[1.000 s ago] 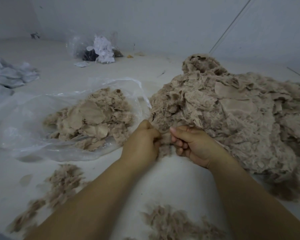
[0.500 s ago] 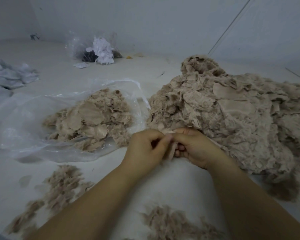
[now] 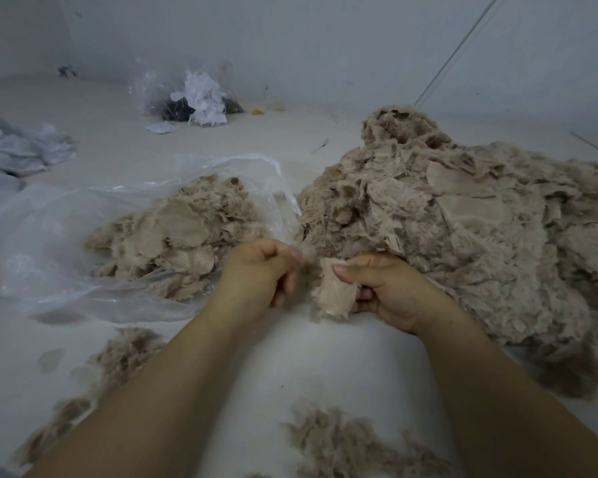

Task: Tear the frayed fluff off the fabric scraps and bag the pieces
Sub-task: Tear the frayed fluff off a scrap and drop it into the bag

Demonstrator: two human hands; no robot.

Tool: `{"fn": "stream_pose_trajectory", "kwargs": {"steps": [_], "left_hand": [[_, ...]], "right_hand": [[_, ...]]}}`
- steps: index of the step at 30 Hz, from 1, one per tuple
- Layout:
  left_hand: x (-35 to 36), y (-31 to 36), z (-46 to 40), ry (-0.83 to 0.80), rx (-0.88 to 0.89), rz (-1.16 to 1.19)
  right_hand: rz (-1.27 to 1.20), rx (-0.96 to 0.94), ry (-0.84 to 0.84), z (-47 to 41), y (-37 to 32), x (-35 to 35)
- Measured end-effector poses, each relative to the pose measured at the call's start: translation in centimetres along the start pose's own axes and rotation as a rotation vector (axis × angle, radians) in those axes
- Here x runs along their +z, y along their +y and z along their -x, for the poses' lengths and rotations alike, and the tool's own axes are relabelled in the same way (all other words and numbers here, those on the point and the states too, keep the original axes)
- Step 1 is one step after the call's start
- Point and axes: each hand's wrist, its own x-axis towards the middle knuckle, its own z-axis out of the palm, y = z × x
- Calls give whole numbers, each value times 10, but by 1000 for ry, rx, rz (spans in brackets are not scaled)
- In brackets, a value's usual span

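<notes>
Two hands [image 3: 259,270] [image 3: 387,288] gripping scrap [image 3: 335,294], big pile [image 3: 480,236] right, bag [image 3: 49,243] left

Beige scrap [image 3: 335,293] in right hand [image 3: 387,291] grip, fluff tuft [image 3: 302,257] pinched by left hand [image 3: 259,270].

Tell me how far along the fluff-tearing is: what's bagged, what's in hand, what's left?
Done: a modest heap of cleaned pieces lies in the clear plastic bag, and torn fluff litters the surface in front. In hand: the right hand pinches a scrap while the left hand pinches a tuft of fluff. Left: the big unsorted pile, much larger than the bagged heap.
</notes>
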Motion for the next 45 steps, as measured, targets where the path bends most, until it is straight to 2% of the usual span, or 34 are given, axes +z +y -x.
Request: {"fn": "stream_pose_trajectory", "kwargs": {"steps": [3,4,5,7,9,10,13,15,18,23,28,32,33,36,37,39,42,45], "left_hand": [[-16,8,15,-717,-170,-55],[-19,11,18,-858,-193,-154],[-19,12,20,-887,-191,-256],[-14,13,18,-677,-169,-376],[-4,12,15,-407,-149,-346],[0,11,14,-338,-146,-315],[9,8,16,-371,-140,-317],[9,7,16,-384,-133,-239],[6,8,13,-330,-138,-111],[10,6,15,-279,-135,-92],[9,8,12,-111,-91,121],[5,8,11,-233,-118,137],[3,8,7,-158,-58,185],[-8,10,-12,205,150,413],[-8,7,-16,268,167,386],[-2,-4,-13,269,124,159],[13,-14,-2,107,183,-437],[22,-16,1,-50,259,-917]], "right_hand": [[-5,-5,12,0,-1,2],[-2,-9,14,0,-1,2],[1,-10,13,0,0,2],[3,-9,8,0,0,1],[9,-9,6,0,1,1],[12,-7,6,0,1,1],[26,-3,15,-1,2,1],[28,0,54,-2,2,1],[3,-1,71,-3,2,-1],[165,-19,-87,-3,1,-2],[144,0,-58,-3,1,-4],[47,-6,32,-4,1,-5],[31,-9,41,-4,1,-4],[37,-8,42,-4,1,-3],[44,-9,41,-5,2,-3],[47,-3,35,-6,2,-4],[45,4,40,-7,2,-3],[13,1,60,-8,2,-3]]}}
